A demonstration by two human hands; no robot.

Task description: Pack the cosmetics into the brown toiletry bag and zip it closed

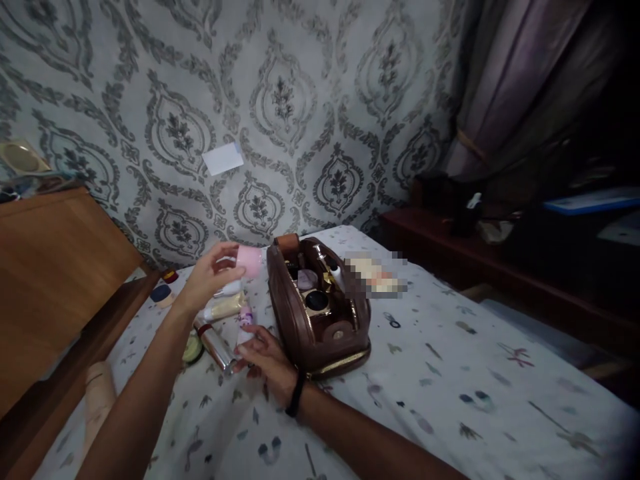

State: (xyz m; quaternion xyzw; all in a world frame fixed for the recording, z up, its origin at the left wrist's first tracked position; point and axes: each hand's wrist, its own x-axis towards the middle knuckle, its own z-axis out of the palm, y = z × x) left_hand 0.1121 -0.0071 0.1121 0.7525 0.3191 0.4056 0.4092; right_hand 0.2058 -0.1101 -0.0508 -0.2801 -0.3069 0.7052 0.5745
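My left hand [216,272] grips a pink, block-shaped item [249,261], held up beside the open bag; its exact kind is unclear. Lower down, my right hand [267,360] has its fingers around the bottom of a small white and pink tube [245,317] with purple print. Close to both hands lie a cream-coloured tube [225,307], a white tube [230,289] and a silver cylinder [219,348] with a dark red end. The brown cosmetic bag [285,307] stands unzipped to the right, with several cosmetics inside, among them a black round-topped item [317,301].
A round greenish container [192,348], a blue-lidded jar [161,295] and a small red item [171,275] lie left on the patterned sheet [450,400]. A beige bottle-like object [99,393] rests near the wooden board [60,260]. Patterned wallpaper backs the bed.
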